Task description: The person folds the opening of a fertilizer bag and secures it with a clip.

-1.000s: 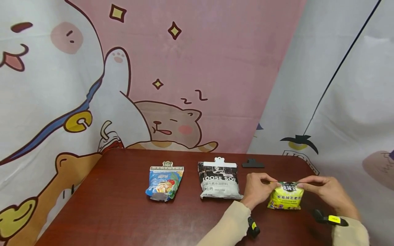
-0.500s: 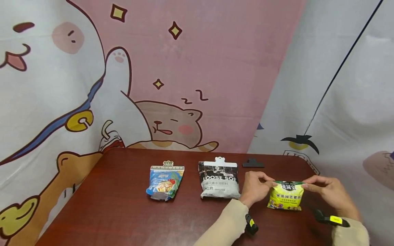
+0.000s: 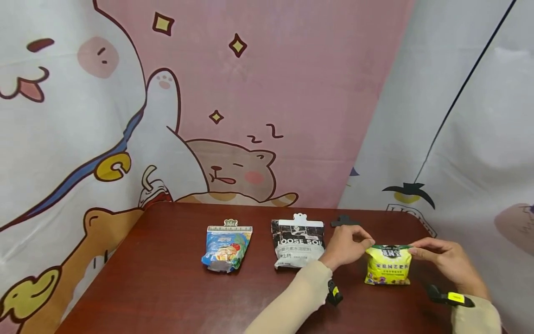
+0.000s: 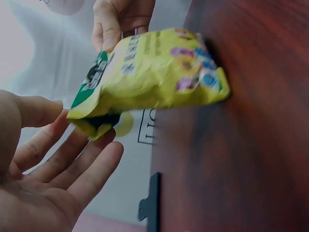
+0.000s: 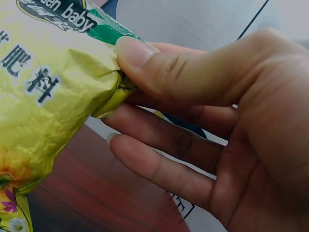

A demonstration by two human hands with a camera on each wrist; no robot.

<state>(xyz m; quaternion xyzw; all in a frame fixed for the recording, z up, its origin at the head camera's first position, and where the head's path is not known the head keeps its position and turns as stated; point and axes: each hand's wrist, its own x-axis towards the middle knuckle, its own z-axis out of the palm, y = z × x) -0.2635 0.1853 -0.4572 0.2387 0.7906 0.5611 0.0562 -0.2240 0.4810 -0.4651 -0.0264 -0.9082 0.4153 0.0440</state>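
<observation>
A small yellow bag [image 3: 388,265] with a green top edge and printed flowers stands on the table at the right in the head view. My right hand [image 3: 448,260] pinches its right top corner between thumb and fingers; in the right wrist view the thumb [image 5: 140,55] lies on the front of the corner. My left hand [image 3: 348,246] is right at the bag's left top corner, fingers loosely extended. In the left wrist view, its fingertips [image 4: 108,140] reach beneath that corner. A black clip [image 3: 345,221] lies behind the left hand, partly covered by it.
Left of the hands, a black and white soil bag [image 3: 298,248] carries a white clip [image 3: 300,221]. Farther left lies a blue bag [image 3: 225,250] with a patterned clip [image 3: 229,227]. A printed cloth [image 3: 292,93] hangs behind the dark red table [image 3: 175,287].
My left hand has let go of the bag's corner and moved a little left and up, now overlapping the black clip. The right hand keeps hold of the other corner.
</observation>
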